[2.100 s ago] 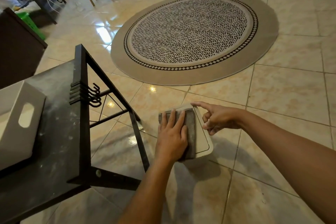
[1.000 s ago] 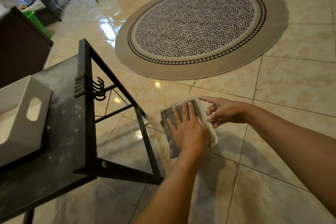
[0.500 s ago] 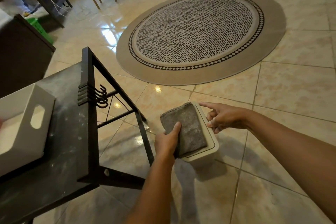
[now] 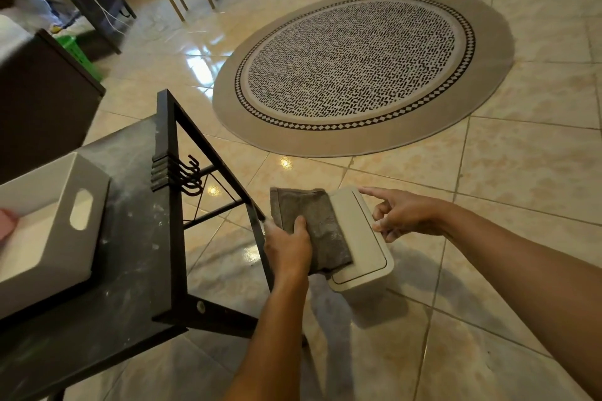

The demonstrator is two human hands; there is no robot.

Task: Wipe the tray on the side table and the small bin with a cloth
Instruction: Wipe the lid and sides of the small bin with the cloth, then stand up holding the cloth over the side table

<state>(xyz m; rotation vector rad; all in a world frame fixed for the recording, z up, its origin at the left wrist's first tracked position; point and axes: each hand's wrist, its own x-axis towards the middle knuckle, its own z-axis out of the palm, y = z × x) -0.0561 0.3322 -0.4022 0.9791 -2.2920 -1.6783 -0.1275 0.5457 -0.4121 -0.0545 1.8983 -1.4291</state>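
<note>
The small bin [image 4: 361, 244], cream with a flat lid, stands on the tiled floor [image 4: 488, 319] at about 4 o'clock from the dark bench [image 4: 130, 270], just beside the bench's black frame leg. A grey cloth [image 4: 312, 225] lies over the left part of the bin lid and hangs past its left edge.

Left hand [image 4: 288, 249]: grip pinching the near left edge of the cloth, thumb on top, remaining fingers hidden under the fabric. The hand sits at 8 o'clock of the bin lid.

Right hand [image 4: 399, 213]: grip spread loosely, index finger extended toward the lid's far corner, lower fingers curled and touching the right rim of the bin at 3 o'clock. It holds nothing.

The tray [image 4: 55, 221], a white box-like container with a cut-out handle slot, rests on the bench at 9 o'clock from the bin, well apart from both hands. A pink item shows at the frame edge inside it; its identity cannot be told.

A round patterned rug [image 4: 361, 68] lies on the floor at 12 o'clock from the bin.
</note>
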